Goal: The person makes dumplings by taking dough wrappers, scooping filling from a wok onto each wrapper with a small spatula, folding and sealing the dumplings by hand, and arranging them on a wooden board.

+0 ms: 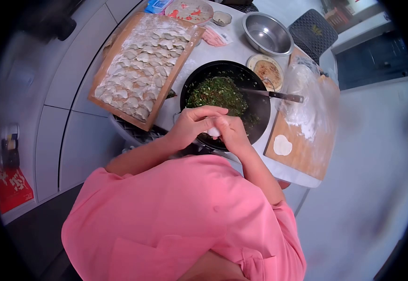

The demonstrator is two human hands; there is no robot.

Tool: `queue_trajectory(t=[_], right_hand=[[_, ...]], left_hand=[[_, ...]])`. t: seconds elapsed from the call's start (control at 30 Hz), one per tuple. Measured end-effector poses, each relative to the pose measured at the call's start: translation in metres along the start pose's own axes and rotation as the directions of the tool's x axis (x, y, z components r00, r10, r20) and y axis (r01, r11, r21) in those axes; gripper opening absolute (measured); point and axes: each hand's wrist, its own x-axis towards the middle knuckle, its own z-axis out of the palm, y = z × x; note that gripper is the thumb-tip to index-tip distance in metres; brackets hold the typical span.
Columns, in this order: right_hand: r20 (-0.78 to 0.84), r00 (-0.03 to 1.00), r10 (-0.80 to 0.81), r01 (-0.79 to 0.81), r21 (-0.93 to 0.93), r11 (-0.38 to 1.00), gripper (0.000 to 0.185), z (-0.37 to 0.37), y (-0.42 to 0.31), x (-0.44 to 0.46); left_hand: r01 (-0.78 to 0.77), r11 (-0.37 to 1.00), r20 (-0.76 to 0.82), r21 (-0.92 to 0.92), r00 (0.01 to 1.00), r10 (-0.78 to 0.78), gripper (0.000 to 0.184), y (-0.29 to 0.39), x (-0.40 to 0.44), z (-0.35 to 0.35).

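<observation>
My left hand (192, 125) and my right hand (232, 133) meet over the near rim of a black pan (260, 117). Between them they pinch a white dumpling (214, 132), partly hidden by my fingers. Chopped green filling (218, 93) is heaped in the pan. A dark-handled utensil (279, 95) lies across the pan's right rim, its far end by the filling. On the left, a floured wooden board (161, 100) carries rows of shaped dumplings (136, 70). One round dough wrapper (282, 145) lies on the right-hand cutting board (302, 157).
A steel bowl (267, 33) stands at the back, near a plate with a browned flatbread (267, 71). Crumpled clear plastic (302, 91) covers part of the right board. A patterned dish (192, 10) and a small bowl (222, 18) sit at the far edge. Behind them is a chair (312, 33).
</observation>
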Motion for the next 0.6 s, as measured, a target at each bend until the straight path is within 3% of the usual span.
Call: queue_trajectory(t=[0.13, 0.17, 0.2, 0.23, 0.3, 0.37, 0.4, 0.47, 0.6], right_hand=[[-0.050, 0.998, 0.043, -0.049, -0.131, 0.990, 0.037, -0.001, 0.018, 0.008], [-0.103, 0.993, 0.050, -0.065, -0.155, 0.986, 0.036, -0.002, 0.017, 0.007], [-0.150, 0.980, 0.132, -0.139, -0.037, 0.990, 0.036, -0.003, 0.006, 0.003], [-0.174, 0.974, 0.143, -0.150, -0.029, 0.988, 0.034, -0.008, 0.011, 0.001], [-0.229, 0.960, 0.160, -0.171, -0.029, 0.985, 0.029, -0.017, 0.011, -0.008], [-0.291, 0.936, 0.197, -0.199, 0.023, 0.980, 0.027, -0.026, 0.023, -0.017], [-0.315, 0.925, 0.213, -0.215, 0.028, 0.976, 0.028, -0.029, 0.025, -0.021], [-0.365, 0.901, 0.233, -0.232, 0.048, 0.972, 0.029, -0.033, 0.033, -0.028], [-0.400, 0.887, 0.228, -0.226, 0.054, 0.973, 0.031, -0.034, 0.039, -0.030]], left_hand=[[-0.184, 0.904, 0.020, 0.386, 0.981, 0.191, 0.021, -0.001, 0.011, -0.049], [-0.164, 0.913, -0.036, 0.373, 0.981, 0.191, 0.020, -0.002, 0.017, -0.079], [-0.146, 0.922, -0.092, 0.358, 0.977, 0.190, 0.019, -0.004, 0.024, -0.108], [-0.086, 0.973, -0.215, 0.215, 0.967, 0.133, 0.018, -0.003, 0.030, -0.142], [0.063, 0.920, -0.491, 0.388, 0.858, 0.149, 0.019, 0.034, 0.029, -0.190], [0.133, 0.781, -0.556, 0.611, 0.774, 0.303, 0.022, 0.053, 0.021, -0.247], [0.139, 0.781, -0.565, 0.609, 0.767, 0.304, 0.022, 0.056, 0.016, -0.274], [0.444, 0.580, -0.684, 0.683, 0.667, 0.294, 0.022, 0.056, 0.004, -0.320], [0.521, 0.511, -0.707, 0.684, 0.647, 0.286, 0.021, 0.036, -0.015, -0.372]])
